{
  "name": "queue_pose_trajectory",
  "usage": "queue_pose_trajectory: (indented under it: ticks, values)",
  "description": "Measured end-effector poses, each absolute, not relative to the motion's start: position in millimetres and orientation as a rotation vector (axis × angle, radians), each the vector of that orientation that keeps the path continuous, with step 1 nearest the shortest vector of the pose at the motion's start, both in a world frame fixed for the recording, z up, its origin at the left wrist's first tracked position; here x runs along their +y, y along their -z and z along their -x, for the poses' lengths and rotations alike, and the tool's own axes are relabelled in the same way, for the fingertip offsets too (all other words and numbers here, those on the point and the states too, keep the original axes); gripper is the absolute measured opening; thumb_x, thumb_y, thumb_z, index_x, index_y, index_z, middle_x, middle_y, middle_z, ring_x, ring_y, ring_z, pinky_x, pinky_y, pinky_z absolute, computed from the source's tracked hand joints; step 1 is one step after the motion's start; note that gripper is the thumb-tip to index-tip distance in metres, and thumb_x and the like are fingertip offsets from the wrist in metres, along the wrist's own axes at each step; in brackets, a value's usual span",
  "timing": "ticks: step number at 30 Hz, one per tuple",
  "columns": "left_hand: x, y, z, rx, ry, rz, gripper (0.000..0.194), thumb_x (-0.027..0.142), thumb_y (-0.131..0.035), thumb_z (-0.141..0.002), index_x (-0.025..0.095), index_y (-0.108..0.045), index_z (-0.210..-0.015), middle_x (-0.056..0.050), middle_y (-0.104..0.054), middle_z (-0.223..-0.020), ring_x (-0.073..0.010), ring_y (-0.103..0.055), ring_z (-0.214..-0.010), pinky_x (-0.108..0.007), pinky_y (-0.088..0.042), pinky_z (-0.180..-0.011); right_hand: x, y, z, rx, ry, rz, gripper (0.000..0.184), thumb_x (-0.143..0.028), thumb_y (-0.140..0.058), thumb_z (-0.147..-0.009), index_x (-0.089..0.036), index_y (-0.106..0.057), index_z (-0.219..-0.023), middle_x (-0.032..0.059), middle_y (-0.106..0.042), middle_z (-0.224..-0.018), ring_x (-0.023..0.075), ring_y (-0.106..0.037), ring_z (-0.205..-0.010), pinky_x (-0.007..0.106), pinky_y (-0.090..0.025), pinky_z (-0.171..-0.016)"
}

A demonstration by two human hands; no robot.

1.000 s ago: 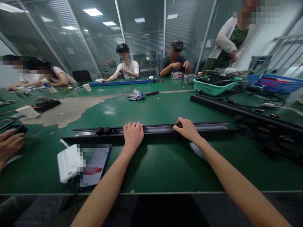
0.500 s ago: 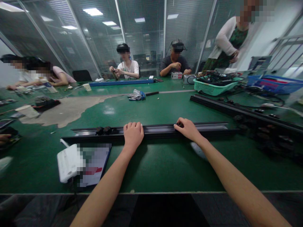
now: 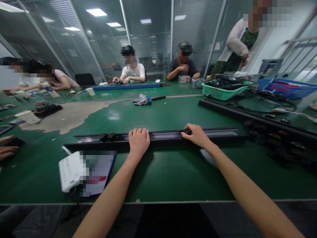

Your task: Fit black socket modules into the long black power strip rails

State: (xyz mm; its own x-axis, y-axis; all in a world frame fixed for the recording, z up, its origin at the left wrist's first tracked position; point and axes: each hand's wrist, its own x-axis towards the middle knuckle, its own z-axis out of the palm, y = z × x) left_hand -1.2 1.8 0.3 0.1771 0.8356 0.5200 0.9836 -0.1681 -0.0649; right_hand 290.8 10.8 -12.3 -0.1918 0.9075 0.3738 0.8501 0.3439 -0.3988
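- Step in hand, as judged: seating or handling a small black part (image 3: 187,131) at the channel of a long black rail (image 3: 165,136), which lies crosswise in front of the person on the green table (image 3: 173,180).
- Left hand (image 3: 139,140): fingers together, curled over the rail left of its middle, apparently bracing it.
- Right hand (image 3: 196,135): thumb and fingers closed on the small black part, at the rail right of its middle. Fingers cover much of it; cannot tell whether it sits in the channel or just above.
- Next move, as judged, calls for a steady rail and a firm pinch, with the part lined up to the channel.
- Two dark knobs (image 3: 108,137) sit on the rail, left of the left hand.
- Near side, left: white device (image 3: 70,172) beside a flat printed item (image 3: 100,180), both close to the rail's left end.
- Right: second rail (image 3: 230,112) and a dark cluster of parts (image 3: 277,137) crowd the first rail's right end, limiting room there.
- Beyond: crumpled glove (image 3: 143,99), green basket (image 3: 220,92); no obstruction to either hand.
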Motion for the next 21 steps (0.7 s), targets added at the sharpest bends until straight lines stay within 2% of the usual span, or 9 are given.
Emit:
queue_pose_trajectory:
  ticks: [11, 21]
  values:
    - [1.1, -1.6, 0.6, -1.726, 0.564, 2.099, 0.033, 0.029, -0.033, -0.099, 0.02, -0.064, -0.092, -0.011, -0.069, -0.098, -0.0284, -0.056, -0.099, -0.043, -0.034, -0.09, 7.7, 10.7, -287.5, -2.065, -0.067, 1.557, 0.021, -0.041, -0.054, -0.085, -0.021, -0.054, -0.085, 0.0057, -0.061, -0.078, 0.02, -0.055, -0.075, 0.031, -0.038, -0.074]
    - [1.3, -0.8, 1.1, -1.729, 0.561, 2.099, 0.034, 0.03, -0.032, -0.099, 0.02, -0.064, -0.093, -0.012, -0.069, -0.097, -0.0285, -0.056, -0.099, -0.043, -0.034, -0.09, 7.6, 11.7, -287.3, -2.073, -0.009, 1.608, 0.024, -0.044, -0.053, -0.086, -0.02, -0.055, -0.088, 0.0071, -0.064, -0.082, 0.0216, -0.057, -0.078, 0.033, -0.038, -0.076]
